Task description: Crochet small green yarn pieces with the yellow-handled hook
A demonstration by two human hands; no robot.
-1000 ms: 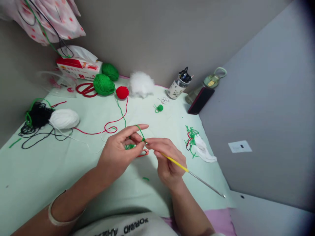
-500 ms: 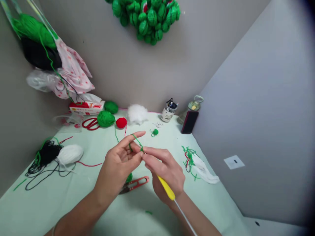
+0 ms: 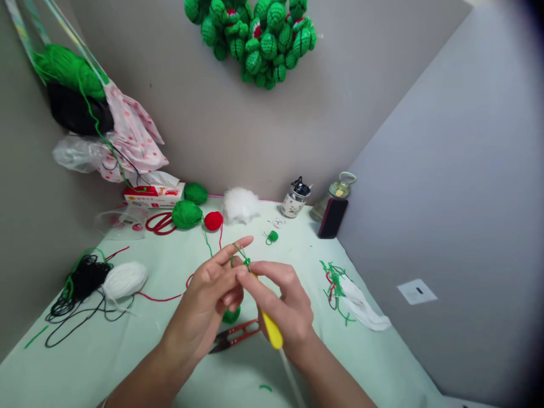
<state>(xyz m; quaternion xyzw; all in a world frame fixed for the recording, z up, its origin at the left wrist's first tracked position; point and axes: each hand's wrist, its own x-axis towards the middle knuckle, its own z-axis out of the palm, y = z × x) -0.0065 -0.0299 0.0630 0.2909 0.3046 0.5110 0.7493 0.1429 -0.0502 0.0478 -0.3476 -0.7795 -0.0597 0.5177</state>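
Crochet hook (image 3: 274,333), gripped in the right hand (image 3: 291,309), slants forward and slightly leftward, its far end meeting green yarn (image 3: 247,262) held by the left hand (image 3: 199,300), between both hands' fingertips above the worktop (image 3: 91,354).

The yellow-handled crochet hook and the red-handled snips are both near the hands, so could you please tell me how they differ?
The crochet hook is held at a slant in the right hand; the snips lie on the pale green cloth. The crochet hook has a yellow handle and thin shaft; the snips have red handles and dark blades. Both are hand tools.
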